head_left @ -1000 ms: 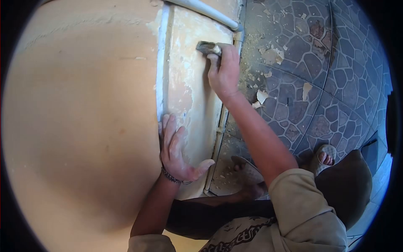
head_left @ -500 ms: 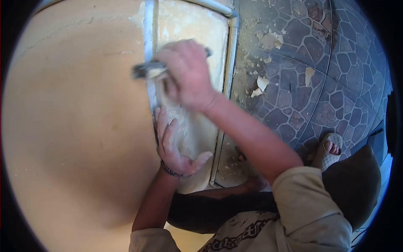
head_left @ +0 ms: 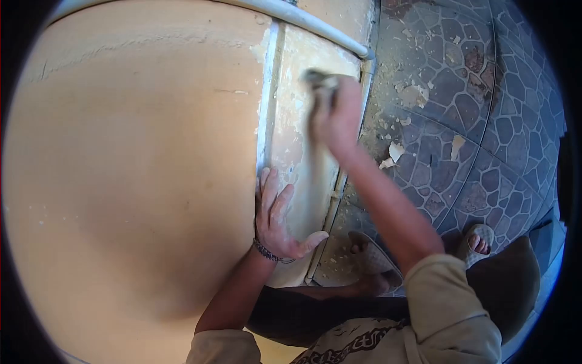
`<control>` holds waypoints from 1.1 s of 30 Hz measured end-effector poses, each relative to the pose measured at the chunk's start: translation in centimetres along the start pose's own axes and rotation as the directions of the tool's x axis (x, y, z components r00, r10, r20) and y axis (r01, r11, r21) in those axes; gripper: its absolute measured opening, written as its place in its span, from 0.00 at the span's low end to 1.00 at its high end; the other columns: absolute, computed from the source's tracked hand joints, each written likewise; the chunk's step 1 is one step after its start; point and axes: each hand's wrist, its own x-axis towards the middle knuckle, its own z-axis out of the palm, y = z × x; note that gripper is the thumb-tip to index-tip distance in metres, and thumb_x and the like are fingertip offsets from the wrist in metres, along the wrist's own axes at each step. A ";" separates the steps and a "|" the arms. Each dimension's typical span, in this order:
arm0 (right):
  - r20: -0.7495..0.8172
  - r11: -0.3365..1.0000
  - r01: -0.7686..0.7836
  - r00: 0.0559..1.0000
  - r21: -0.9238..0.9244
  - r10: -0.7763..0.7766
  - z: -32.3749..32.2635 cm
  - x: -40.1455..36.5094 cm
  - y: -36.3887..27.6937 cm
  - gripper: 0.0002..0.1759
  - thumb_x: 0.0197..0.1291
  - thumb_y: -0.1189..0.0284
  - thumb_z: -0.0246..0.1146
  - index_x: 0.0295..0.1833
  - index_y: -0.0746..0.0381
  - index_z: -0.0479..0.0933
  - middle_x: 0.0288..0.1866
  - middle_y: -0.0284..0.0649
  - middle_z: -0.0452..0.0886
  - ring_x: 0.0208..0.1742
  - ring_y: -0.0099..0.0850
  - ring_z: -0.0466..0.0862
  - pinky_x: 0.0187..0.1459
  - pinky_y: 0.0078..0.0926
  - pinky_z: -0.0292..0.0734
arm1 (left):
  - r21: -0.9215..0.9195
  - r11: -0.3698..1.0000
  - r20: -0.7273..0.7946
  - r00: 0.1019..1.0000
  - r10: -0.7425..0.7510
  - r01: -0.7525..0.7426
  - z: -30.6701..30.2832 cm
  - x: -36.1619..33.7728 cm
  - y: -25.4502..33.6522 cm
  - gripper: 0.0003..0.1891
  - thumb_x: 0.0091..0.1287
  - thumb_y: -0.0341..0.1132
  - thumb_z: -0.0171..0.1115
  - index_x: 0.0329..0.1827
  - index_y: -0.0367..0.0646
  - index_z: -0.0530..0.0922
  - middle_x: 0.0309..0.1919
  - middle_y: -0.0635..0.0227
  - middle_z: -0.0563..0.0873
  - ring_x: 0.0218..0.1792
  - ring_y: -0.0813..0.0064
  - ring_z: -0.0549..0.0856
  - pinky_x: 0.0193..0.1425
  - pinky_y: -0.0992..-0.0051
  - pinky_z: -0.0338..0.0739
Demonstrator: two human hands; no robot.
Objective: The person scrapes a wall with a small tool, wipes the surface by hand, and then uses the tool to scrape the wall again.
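Gripping a short, dark hand tool with a pale part [head_left: 316, 77], my right hand [head_left: 341, 115] is closed around it, the fingers curled and blurred. The tool is over the upper part of a pale yellow wall panel with patchy, flaking paint [head_left: 290, 130]; I cannot tell whether its dark end touches the surface. Lower down, my left hand [head_left: 276, 221] is open against the wall, fingers stretched along the panel's edge and thumb spread out to the side. A dark beaded bracelet [head_left: 265, 251] circles that wrist. Just beyond my left fingertips begins a narrow, straight white strip [head_left: 265, 121], which runs up beside the panel. On the strip's other side spreads a broad, smooth peach-coloured wall [head_left: 133, 158], with a rough ridge across its upper part. A thick, pale round pipe [head_left: 315, 25] crosses above the panel, and a thinner pipe [head_left: 336, 195] follows the panel's edge next to the ground. Past that lies a grey floor with a stone pattern and light joints [head_left: 451, 88], strewn with cream-coloured flakes [head_left: 396, 151]. Nearer my body are my two beige textured sandals [head_left: 374, 262] and my tan short sleeve [head_left: 445, 291].
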 end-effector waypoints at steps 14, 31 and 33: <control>-0.003 0.954 0.298 0.955 0.019 -0.298 0.1 0.3 -4.6 0.19 0.44 0.80 0.66 0.47 0.59 0.77 0.42 0.45 0.78 0.46 0.47 0.77 0.50 0.43 0.69 | -0.039 0.998 0.006 0.999 -0.046 0.046 0.2 -0.6 -0.1 0.46 0.55 0.60 0.70 0.67 0.32 0.66 0.68 0.34 0.66 0.70 0.35 0.66 0.74 0.43 0.53; -0.005 0.944 0.301 0.953 0.139 -0.303 0.1 -1.1 -6.8 0.18 0.42 0.85 0.58 0.42 0.58 0.76 0.41 0.42 0.81 0.44 0.42 0.78 0.48 0.41 0.68 | -0.004 0.999 0.065 0.997 -0.043 0.043 -0.1 -0.5 0.4 0.46 0.56 0.59 0.69 0.68 0.32 0.64 0.68 0.34 0.66 0.71 0.36 0.65 0.75 0.43 0.51; 0.003 0.898 0.411 0.909 0.158 -0.417 0.7 -0.4 -3.0 0.19 0.41 0.85 0.58 0.42 0.59 0.77 0.43 0.42 0.81 0.46 0.43 0.78 0.49 0.40 0.69 | 0.025 0.999 0.087 0.996 -0.033 0.031 -0.2 -0.5 0.0 0.49 0.55 0.61 0.69 0.69 0.31 0.63 0.69 0.33 0.64 0.71 0.35 0.64 0.74 0.43 0.53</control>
